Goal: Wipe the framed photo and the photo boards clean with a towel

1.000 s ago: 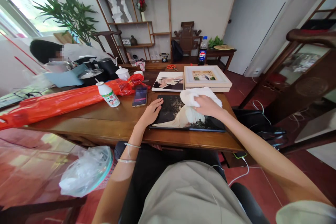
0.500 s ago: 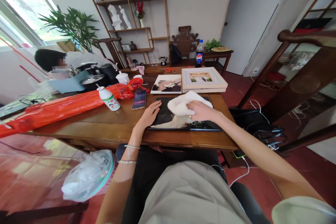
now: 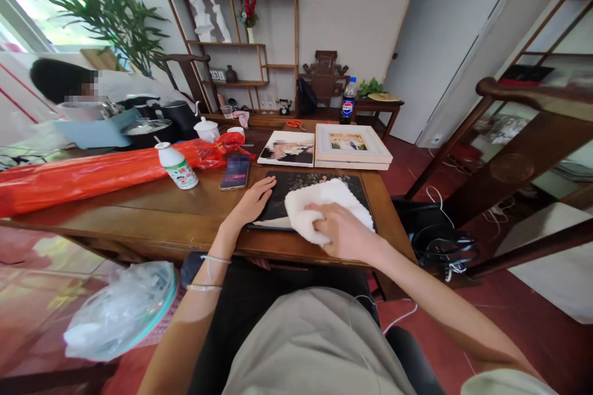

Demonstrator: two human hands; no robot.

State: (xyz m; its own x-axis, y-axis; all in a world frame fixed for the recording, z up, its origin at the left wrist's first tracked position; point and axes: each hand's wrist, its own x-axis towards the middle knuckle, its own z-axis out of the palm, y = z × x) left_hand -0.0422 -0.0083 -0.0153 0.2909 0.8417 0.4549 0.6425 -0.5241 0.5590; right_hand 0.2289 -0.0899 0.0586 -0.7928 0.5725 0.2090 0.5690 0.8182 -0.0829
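A dark photo panel [image 3: 278, 194] lies flat at the front edge of the wooden table, its picture partly hidden. My right hand [image 3: 340, 231] grips a fluffy white cloth [image 3: 349, 197], which is spread over the panel's right and near side. On the panel's left edge rests my left hand [image 3: 254, 200], palm down with its fingers stretched out. Just beyond the panel are a small photo print [image 3: 288, 149] and a white-framed picture [image 3: 354, 157] on top of a stack.
A phone [image 3: 235, 171], a white bottle [image 3: 176, 165] and a long red plastic-wrapped bundle [image 3: 106, 174] lie left on the table [image 3: 185, 213]. Orange-handled scissors [image 3: 295, 124] and a cola bottle [image 3: 348, 102] stand behind. Another person [image 3: 69, 81] is at far left. A bagged bin [image 3: 125, 311] sits below.
My right hand has drawn the white cloth toward me, down to the panel's near edge, uncovering its far part. My left hand stays on the panel. The view has shifted slightly.
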